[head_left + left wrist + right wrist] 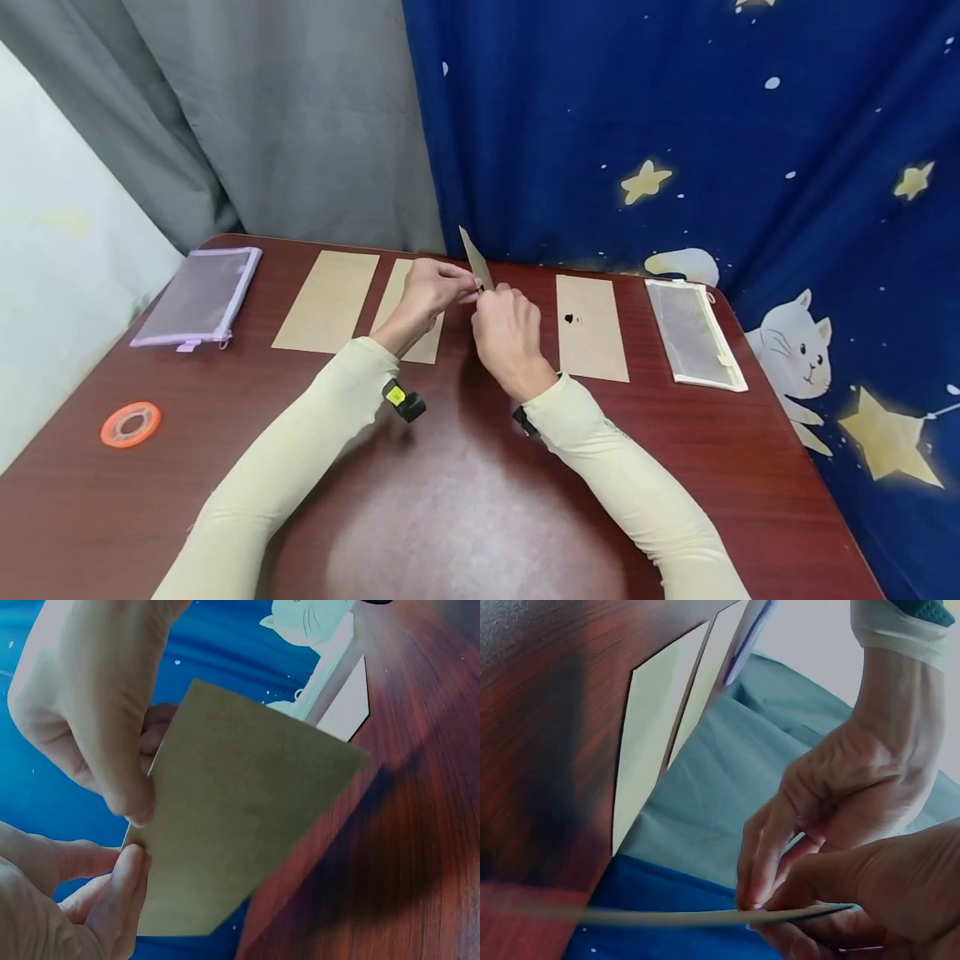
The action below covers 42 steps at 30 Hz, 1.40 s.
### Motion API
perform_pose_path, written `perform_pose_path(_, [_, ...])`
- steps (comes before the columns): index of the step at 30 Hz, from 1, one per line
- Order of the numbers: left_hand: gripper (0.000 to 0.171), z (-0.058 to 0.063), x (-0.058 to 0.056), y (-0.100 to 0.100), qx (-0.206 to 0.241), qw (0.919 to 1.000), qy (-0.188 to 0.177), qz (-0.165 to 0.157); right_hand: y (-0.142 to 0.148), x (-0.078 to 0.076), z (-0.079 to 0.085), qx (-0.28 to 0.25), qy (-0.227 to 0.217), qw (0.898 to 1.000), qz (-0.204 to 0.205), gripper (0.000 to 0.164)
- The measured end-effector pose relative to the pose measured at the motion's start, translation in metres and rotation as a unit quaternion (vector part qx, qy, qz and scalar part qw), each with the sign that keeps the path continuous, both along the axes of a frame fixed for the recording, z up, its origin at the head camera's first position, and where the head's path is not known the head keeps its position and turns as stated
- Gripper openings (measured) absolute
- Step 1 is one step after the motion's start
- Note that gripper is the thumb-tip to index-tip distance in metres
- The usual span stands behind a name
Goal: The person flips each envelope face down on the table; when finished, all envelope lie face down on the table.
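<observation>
Both hands hold one brown paper envelope (476, 260) raised above the middle of the dark wooden table (450, 500). My left hand (431, 287) pinches its near edge between thumb and fingers. My right hand (506, 325) pinches the same end from the other side. In the left wrist view the envelope (240, 825) fills the middle, with fingers (127, 889) gripping its left edge. Seen edge-on in the right wrist view, the envelope (705, 916) is a thin line held by fingertips (754, 889).
Three more brown envelopes lie flat in a row: two on the left (327, 300) (397, 312), one with a small dark mark on the right (590, 327). A purple mesh pouch (198, 296) lies far left, a cream mesh pouch (693, 333) far right, an orange tape roll (131, 423) near left.
</observation>
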<state>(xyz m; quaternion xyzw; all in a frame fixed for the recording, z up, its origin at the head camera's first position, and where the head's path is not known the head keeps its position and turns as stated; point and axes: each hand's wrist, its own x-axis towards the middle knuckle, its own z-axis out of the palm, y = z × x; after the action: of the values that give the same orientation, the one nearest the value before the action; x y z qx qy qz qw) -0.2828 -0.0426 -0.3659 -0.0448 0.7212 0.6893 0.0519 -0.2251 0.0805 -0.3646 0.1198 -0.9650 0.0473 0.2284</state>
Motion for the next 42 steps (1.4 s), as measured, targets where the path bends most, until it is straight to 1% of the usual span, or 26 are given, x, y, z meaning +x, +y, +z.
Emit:
perform_pose_path(2, [0.027, -0.002, 0.000, 0.003, 0.001, 1.0000, -0.006, 0.002, 0.003, -0.001, 0.001, -0.016, 0.008, 1.000, -0.004, 0.015])
perform_pose_path(3, [0.031, -0.004, 0.000, 0.005, 0.008, 0.9998, -0.019, -0.002, 0.004, -0.001, 0.002, -0.026, 0.009, 1.000, -0.007, 0.015])
perform_pose_path(5, [0.037, -0.011, -0.003, 0.008, 0.036, 0.9972, -0.063, -0.018, 0.008, -0.002, 0.004, -0.049, 0.010, 0.999, -0.013, 0.016])
perform_pose_path(6, [0.038, -0.015, -0.005, 0.010, 0.059, 0.9934, -0.094, -0.029, 0.009, -0.002, 0.006, -0.061, 0.010, 0.998, -0.016, 0.018])
perform_pose_path(7, [0.039, -0.021, -0.007, 0.011, 0.087, 0.9874, -0.126, -0.042, 0.010, -0.003, 0.008, -0.073, 0.010, 0.997, -0.018, 0.018])
perform_pose_path(9, [0.037, -0.032, -0.010, 0.012, 0.132, 0.9713, -0.184, -0.072, 0.012, -0.003, 0.012, -0.093, 0.009, 0.995, -0.017, 0.019])
perform_pose_path(11, [0.036, -0.041, -0.011, 0.014, 0.167, 0.9565, -0.221, -0.093, 0.013, -0.004, 0.016, -0.115, 0.004, 0.993, -0.015, 0.019])
perform_pose_path(12, [0.037, -0.043, -0.011, 0.015, 0.183, 0.9500, -0.232, -0.101, 0.014, -0.004, 0.018, -0.128, -0.002, 0.992, -0.013, 0.020])
perform_pose_path(13, [0.037, -0.046, -0.011, 0.016, 0.194, 0.9464, -0.236, -0.105, 0.014, -0.004, 0.020, -0.145, -0.012, 0.989, -0.013, 0.021])
perform_pose_path(16, [0.042, -0.047, -0.010, 0.015, 0.197, 0.9446, -0.237, -0.112, 0.018, -0.003, 0.026, -0.200, -0.035, 0.979, -0.013, 0.023])
perform_pose_path(18, [0.042, -0.047, -0.011, 0.012, 0.187, 0.9474, -0.232, -0.116, 0.023, -0.002, 0.028, -0.229, -0.049, 0.972, -0.013, 0.022])
perform_pose_path(21, [0.042, -0.045, -0.011, 0.004, 0.158, 0.9573, -0.216, -0.110, 0.032, -0.003, 0.030, -0.261, -0.056, 0.964, -0.004, 0.016])
perform_pose_path(23, [0.040, -0.043, -0.010, -0.001, 0.146, 0.9640, -0.201, -0.097, 0.039, -0.005, 0.030, -0.280, -0.059, 0.958, 0.004, 0.016])
perform_pose_path(25, [0.039, -0.042, -0.009, -0.005, 0.138, 0.9689, -0.188, -0.082, 0.048, -0.008, 0.028, -0.299, -0.062, 0.952, 0.013, 0.019])
perform_pose_path(28, [0.040, -0.039, -0.007, -0.010, 0.129, 0.9753, -0.165, -0.070, 0.061, -0.012, 0.025, -0.319, -0.073, 0.945, 0.025, 0.027])
perform_pose_path(30, [0.041, -0.037, -0.005, -0.012, 0.125, 0.9788, -0.148, -0.065, 0.069, -0.015, 0.022, -0.321, -0.080, 0.943, 0.028, 0.030])
perform_pose_path(32, [0.041, -0.036, -0.003, -0.014, 0.120, 0.9821, -0.134, -0.057, 0.076, -0.018, 0.017, -0.329, -0.088, 0.940, 0.026, 0.028])
perform_pose_path(34, [0.041, -0.035, -0.001, -0.015, 0.118, 0.9843, -0.123, -0.046, 0.081, -0.021, 0.011, -0.344, -0.094, 0.934, 0.013, 0.025])
perform_pose_path(35, [0.041, -0.034, -0.001, -0.015, 0.116, 0.9853, -0.119, -0.042, 0.083, -0.023, 0.008, -0.356, -0.098, 0.929, 0.006, 0.023])
perform_pose_path(37, [0.041, -0.034, 0.001, -0.016, 0.108, 0.9874, -0.111, -0.031, 0.087, -0.027, 0.000, -0.386, -0.109, 0.916, -0.009, 0.020])
perform_pose_path(40, [0.041, -0.036, 0.003, -0.016, 0.104, 0.9905, -0.088, -0.020, 0.090, -0.034, -0.013, -0.444, -0.136, 0.886, -0.021, 0.020])
perform_pose_path(42, [0.038, -0.038, 0.004, -0.016, 0.089, 0.9938, -0.066, -0.012, 0.091, -0.037, -0.021, -0.482, -0.164, 0.860, -0.021, 0.022])
